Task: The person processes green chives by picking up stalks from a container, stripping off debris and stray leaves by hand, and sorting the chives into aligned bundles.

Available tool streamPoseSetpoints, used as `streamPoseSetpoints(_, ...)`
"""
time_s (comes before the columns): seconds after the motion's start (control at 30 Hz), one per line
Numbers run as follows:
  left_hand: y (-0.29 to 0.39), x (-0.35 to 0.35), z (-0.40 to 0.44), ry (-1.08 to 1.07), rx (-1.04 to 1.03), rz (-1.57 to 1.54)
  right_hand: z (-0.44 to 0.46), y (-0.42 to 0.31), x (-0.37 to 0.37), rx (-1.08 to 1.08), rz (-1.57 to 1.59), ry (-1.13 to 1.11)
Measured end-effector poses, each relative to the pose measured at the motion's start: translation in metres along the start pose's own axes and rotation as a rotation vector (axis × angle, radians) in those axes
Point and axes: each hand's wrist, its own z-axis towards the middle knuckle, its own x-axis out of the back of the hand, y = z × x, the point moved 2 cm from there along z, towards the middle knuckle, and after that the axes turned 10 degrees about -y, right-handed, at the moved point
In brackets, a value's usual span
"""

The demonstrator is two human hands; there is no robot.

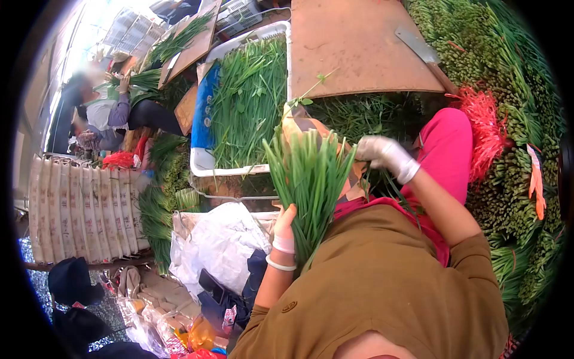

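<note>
A thick bunch of green chives (308,185) stands upright against my chest, its pale cut ends pointing away from me. My left hand (284,226), in a fingerless-looking glove with a white band at the wrist, is wrapped round the bunch's left side. My right hand (382,154), in a white glove, is beside the bunch's upper right edge with its fingers curled together. What those fingers hold, if anything, I cannot make out. Behind the bunch, a weed sprig (305,100) with small leaves sticks up. Loose chives (365,113) lie under the board's near edge.
A white crate (194,161) of chives stands ahead-left. A brown board (359,48) carries a knife (418,46). Stacked chive bundles (508,119) and red ties (481,128) are at right. A white sack (218,239) lies left. Another person (110,113) sits far left, holding chives.
</note>
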Motion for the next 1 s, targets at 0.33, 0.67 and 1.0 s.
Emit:
streamPoseSetpoints(0.33,0.005,-0.044,0.011,0.172,-0.129,1.065,-0.005,-0.031,-0.081,0.168,-0.155,-0.107)
streamPoseSetpoints(0.67,0.008,0.001,0.015,0.144,-0.135,0.298,0.005,0.002,-0.004,0.047,0.09,-0.044)
streamPoseSetpoints(1.0,0.004,0.007,0.014,0.147,-0.165,0.38,-0.008,-0.061,0.002,0.425,-0.404,0.103)
